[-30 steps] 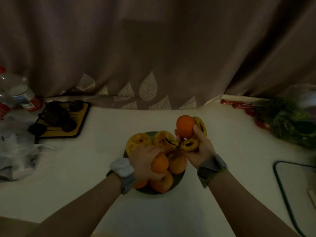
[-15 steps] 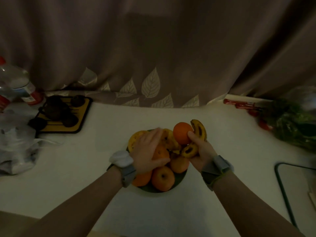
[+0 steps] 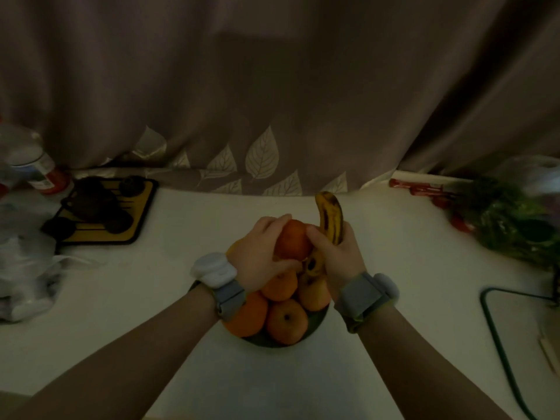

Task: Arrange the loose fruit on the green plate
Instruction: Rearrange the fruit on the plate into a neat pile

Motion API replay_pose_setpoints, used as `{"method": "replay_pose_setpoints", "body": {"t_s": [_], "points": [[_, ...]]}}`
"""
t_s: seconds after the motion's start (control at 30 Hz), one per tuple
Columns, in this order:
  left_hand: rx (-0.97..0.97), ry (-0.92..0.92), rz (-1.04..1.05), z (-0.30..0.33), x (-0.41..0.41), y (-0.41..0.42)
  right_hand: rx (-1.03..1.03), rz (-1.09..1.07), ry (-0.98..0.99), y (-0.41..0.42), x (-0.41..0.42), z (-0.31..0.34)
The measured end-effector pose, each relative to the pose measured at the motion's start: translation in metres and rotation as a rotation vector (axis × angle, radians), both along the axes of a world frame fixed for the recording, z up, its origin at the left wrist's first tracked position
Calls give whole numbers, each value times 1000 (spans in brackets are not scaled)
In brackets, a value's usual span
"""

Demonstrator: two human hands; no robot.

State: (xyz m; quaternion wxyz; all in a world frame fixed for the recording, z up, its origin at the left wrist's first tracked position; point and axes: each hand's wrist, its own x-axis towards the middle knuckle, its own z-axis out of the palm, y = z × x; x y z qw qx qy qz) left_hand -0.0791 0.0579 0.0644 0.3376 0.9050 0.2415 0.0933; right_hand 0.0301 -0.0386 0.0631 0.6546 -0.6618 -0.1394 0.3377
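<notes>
Gripping a round smooth orange (image 3: 293,244), L hand (image 3: 257,253) curled shut; R hand (image 3: 336,256) clamps spotted curved banana (image 3: 328,218) over green plate (image 3: 316,322).

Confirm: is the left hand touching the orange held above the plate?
Touching. The head view shows the left hand cupped over the orange, its fingers wrapping the fruit's top and left side with no gap.

Green plate (image 3: 315,324) mostly hidden under fruit, only near rim visible. Left hand (image 3: 257,256) covers far fruit. Bottle (image 3: 33,165) at left edge blurred, cut off. Bag of greens (image 3: 515,225) blurred, contents unclear.
</notes>
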Motion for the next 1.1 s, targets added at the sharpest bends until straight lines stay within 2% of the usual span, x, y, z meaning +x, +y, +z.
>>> {"method": "replay_pose_setpoints", "body": {"t_s": [0.13, 0.2, 0.27, 0.4, 0.5, 0.57, 0.67, 0.83, 0.9, 1.03, 1.1], "points": [[-109, -42, 58, -6, -12, 6, -8, 93, -66, 2, -3, 3], [-112, -71, 98, -8, -18, 13, 32, 134, -69, 2, 0, 5], [-89, -23, 106, -10, -25, 22, 69, 154, -122, -1, 7, 5], [-7, 173, 56, -20, -39, 29, 40, 188, -348, -7, 19, 1], [41, 163, 89, -30, -40, 28, -78, 234, -587, -11, 18, -11], [-33, 161, 101, -29, -37, 24, -178, 241, -803, -14, 16, -22], [-106, 154, 108, -27, -33, 23, -183, 288, -1143, -21, 15, -44], [-200, 144, 99, -25, -33, 27, -222, 385, -1303, -27, 7, -71], [-207, 128, 97, -24, -33, 26, -216, 478, -1233, -28, 10, -80], [-175, 121, 105, -22, -32, 24, -291, 617, -855, -37, 9, -83], [-167, 130, 109, -22, -31, 24, -247, 590, -687, -37, 4, -74]]}}
